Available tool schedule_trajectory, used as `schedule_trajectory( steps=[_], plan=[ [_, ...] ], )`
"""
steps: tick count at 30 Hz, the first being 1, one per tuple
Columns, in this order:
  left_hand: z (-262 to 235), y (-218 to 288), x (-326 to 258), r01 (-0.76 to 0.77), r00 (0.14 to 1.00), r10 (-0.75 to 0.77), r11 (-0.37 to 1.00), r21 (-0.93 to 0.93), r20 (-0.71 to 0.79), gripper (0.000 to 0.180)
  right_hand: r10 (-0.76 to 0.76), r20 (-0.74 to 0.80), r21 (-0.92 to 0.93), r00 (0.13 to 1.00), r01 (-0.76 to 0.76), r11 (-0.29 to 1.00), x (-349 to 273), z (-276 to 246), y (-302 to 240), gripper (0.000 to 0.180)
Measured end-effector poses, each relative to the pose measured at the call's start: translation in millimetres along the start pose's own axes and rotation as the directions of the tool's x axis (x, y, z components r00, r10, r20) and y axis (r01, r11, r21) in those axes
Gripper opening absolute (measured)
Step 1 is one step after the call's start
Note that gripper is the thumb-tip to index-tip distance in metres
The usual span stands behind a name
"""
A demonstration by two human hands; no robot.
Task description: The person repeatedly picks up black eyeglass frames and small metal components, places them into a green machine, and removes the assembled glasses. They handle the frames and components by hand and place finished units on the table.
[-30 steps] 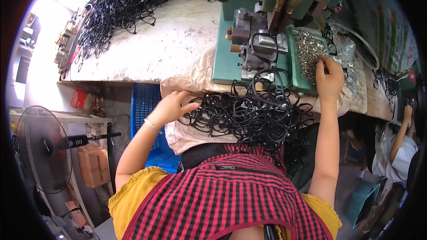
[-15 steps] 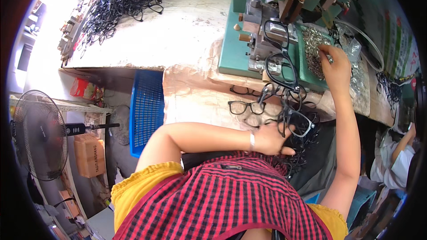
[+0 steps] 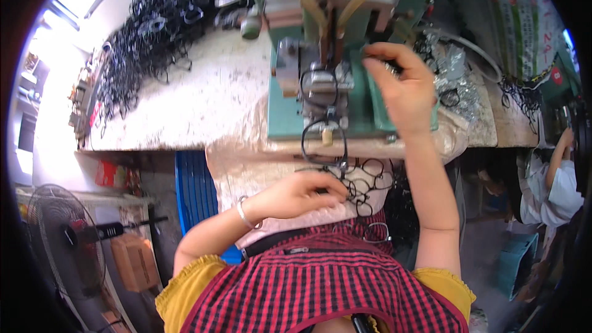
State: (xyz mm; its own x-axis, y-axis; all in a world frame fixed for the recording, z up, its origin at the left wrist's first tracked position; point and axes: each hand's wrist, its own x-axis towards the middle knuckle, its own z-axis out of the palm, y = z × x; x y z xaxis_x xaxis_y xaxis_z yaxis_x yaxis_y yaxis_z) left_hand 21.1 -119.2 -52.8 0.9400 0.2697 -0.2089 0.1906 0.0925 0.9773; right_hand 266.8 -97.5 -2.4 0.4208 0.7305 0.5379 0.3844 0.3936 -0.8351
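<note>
A black eyeglass frame [image 3: 304,147] rests lengthwise over the metal jig [image 3: 317,100] of a green bench machine [image 3: 283,128], its nearer rim hanging past the base. My right hand [image 3: 407,89] is raised just right of the machine's head, thumb and forefinger pinched together; whatever lies between them is too small and blurred to name. Just below the nearer rim, my left hand [image 3: 302,194] has its fingers curled in beside loose eyeglass frames [image 3: 370,172]. What those fingers hold, if anything, is hidden. A green tray [image 3: 379,114] lies partly behind my right hand.
A large heap of black eyeglass frames [image 3: 148,37] covers the bench's far left. Crumpled clear plastic [image 3: 453,68] lies right of the tray. A blue basket [image 3: 196,185] stands below the bench edge, with a fan [image 3: 65,234] farther left. Another person [image 3: 552,179] sits at the far right.
My right hand has left the tray of small metal pieces and come leftward to the machine's head. My left hand has curled its fingers and moved closer to the machine. The view has shifted.
</note>
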Motion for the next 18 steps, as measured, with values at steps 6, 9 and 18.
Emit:
schedule_trajectory(
  steps=[6, 9, 18],
  plan=[
    [-64, 20, -18, -0.329, 0.511, 0.373, 0.917, 0.224, -0.775, 0.015, 0.129, -0.09, 0.203, 0.988, -0.108, 0.973, 2, 42, 5, 0.032],
    [-78, 84, -9, -0.636, 0.272, 0.731, 0.625, 0.453, -0.626, 0.012, 0.125, -0.029, 0.094, 0.992, -0.121, 0.988, 0, 41, 3, 0.031],
    [-95, 132, 36, -0.583, 0.168, 0.881, 0.451, 0.676, -0.443, 0.015, 0.171, 0.018, 0.448, 0.985, -0.161, 0.88, -9, 56, -10, 0.039]
  ],
)
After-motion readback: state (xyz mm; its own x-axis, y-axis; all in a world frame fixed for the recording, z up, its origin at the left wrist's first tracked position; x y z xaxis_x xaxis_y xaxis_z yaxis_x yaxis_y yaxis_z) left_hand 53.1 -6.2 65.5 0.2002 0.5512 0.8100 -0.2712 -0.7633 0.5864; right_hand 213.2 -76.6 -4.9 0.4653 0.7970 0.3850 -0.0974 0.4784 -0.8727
